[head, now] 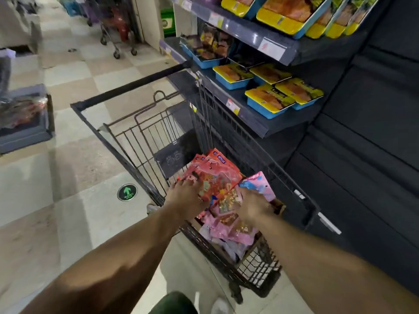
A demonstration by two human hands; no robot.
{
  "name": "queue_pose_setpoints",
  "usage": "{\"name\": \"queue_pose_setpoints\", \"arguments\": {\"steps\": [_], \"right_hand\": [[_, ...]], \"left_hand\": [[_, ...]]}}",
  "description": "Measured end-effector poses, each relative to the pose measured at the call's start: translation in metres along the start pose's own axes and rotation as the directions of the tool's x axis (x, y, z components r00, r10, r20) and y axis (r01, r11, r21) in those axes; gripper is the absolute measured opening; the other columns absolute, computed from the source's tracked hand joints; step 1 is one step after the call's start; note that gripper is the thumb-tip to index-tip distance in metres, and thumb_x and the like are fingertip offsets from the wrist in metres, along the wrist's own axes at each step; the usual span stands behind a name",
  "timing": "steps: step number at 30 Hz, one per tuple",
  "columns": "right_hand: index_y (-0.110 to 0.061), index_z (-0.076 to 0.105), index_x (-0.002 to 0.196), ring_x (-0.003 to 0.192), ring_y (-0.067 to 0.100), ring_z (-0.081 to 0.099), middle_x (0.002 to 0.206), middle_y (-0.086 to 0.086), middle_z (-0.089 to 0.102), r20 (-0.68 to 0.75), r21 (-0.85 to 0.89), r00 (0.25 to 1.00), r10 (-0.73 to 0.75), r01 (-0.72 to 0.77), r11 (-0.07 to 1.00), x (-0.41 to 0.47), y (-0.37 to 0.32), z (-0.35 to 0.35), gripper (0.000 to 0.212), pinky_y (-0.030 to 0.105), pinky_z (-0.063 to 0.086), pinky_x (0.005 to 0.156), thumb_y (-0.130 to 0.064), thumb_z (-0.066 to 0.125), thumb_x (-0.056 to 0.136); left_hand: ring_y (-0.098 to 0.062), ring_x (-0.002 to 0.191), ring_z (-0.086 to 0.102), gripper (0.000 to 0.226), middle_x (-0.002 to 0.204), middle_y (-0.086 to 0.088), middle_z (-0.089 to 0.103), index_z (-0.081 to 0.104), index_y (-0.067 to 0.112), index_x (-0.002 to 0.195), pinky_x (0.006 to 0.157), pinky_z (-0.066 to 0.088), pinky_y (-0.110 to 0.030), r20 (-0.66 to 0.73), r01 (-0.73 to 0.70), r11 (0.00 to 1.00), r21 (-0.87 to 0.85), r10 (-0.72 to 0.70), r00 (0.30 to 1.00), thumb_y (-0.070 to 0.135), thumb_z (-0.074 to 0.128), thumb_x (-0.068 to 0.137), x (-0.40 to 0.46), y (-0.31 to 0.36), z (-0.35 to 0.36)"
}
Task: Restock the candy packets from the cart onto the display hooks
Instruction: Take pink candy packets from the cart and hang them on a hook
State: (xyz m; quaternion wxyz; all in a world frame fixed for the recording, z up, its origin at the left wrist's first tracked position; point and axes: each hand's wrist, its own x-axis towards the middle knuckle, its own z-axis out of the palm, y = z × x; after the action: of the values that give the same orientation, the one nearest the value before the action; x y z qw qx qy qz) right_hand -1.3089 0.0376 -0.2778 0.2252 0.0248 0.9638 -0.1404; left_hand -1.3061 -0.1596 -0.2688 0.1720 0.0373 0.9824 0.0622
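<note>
Both hands down in the cart (204, 141) now: left hand (184, 197) grasping the red candy packets (215, 177), right hand (250, 206) pinching pink packets (229, 223) beside them. Gathering step, I'd say; next, lift a bunch clear and find hooks, none visible here.

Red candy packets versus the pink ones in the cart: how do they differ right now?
The red candy packets form a fanned stack lifted above the load; the pink candy packets lie loose and jumbled lower in the cart. The left hand holds the red stack's edge; the right hand rests on the pink ones. Both are flat, glossy packets.
</note>
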Motion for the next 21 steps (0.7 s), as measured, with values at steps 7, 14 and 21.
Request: {"name": "queue_pose_setpoints", "arguments": {"steps": [7, 14, 21], "right_hand": [[-0.02, 0.028, 0.154, 0.126, 0.032, 0.052, 0.146, 0.014, 0.048, 0.07, 0.211, 0.991, 0.118, -0.13, 0.969, 0.054, 0.01, 0.012, 0.066, 0.034, 0.045, 0.097, -0.042, 0.055, 0.097], [-0.012, 0.037, 0.147, 0.125, 0.031, 0.052, 0.142, 0.013, 0.051, 0.154, 0.351, 0.945, 0.29, -0.326, 0.878, 0.112, -0.011, 0.032, 0.056, 0.028, 0.041, 0.088, -0.037, 0.053, 0.099], [-0.008, 0.04, 0.145, 0.126, 0.033, 0.052, 0.14, 0.013, 0.052, 0.203, 0.53, 0.861, 0.466, -0.497, 0.687, 0.176, -0.035, 0.073, 0.056, 0.028, 0.041, 0.089, -0.034, 0.057, 0.098]], "left_hand": [[-0.027, 0.128, 0.05, 0.075, 0.144, -0.004, 0.05, 0.034, 0.03, 0.15, 0.101, 0.048, -0.044, 0.131, 0.052, 0.983, -0.175, -0.029, 0.991, 0.054, 0.064, 0.086, 0.083, -0.013, 0.018], [-0.021, 0.105, 0.059, 0.05, 0.12, -0.001, 0.061, 0.052, 0.025, 0.13, 0.091, 0.054, -0.04, 0.263, 0.04, 0.968, -0.247, 0.027, 0.964, 0.045, 0.068, 0.087, 0.173, -0.046, 0.031], [-0.023, 0.106, 0.065, 0.061, 0.127, -0.01, 0.063, 0.045, 0.016, 0.145, 0.088, 0.055, -0.033, 0.332, 0.074, 0.94, -0.333, 0.043, 0.942, 0.038, 0.067, 0.092, 0.249, -0.066, 0.045]]}}
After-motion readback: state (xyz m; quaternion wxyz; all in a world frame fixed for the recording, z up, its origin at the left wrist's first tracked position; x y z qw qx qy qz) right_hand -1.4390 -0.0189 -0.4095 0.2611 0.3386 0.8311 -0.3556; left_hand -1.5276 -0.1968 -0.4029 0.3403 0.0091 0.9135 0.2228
